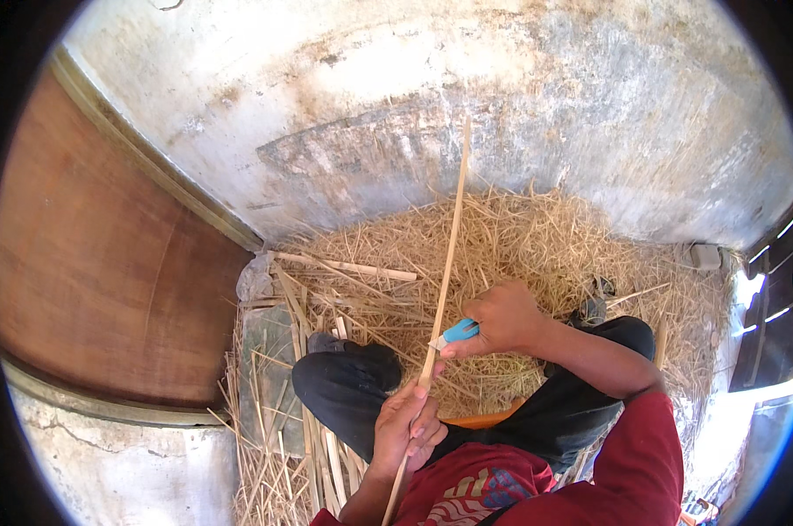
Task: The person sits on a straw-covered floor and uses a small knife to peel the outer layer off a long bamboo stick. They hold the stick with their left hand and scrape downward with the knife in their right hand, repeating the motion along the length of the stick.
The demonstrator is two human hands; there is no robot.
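A long pale strip of split bamboo runs from beside my body up toward the far wall. My left hand is closed round its lower part, in front of my lap. In my right hand is a blue-handled utility knife, gripped with the fingers wrapped round it. The knife's short blade lies against the strip, a little above my left hand. The strip's lowest end passes out of the picture at the bottom edge.
Straw-like shavings pile up against the stained wall. More bamboo strips lie to my left, beside a grey slab. A brown wooden door stands at the left. My bent legs flank the work.
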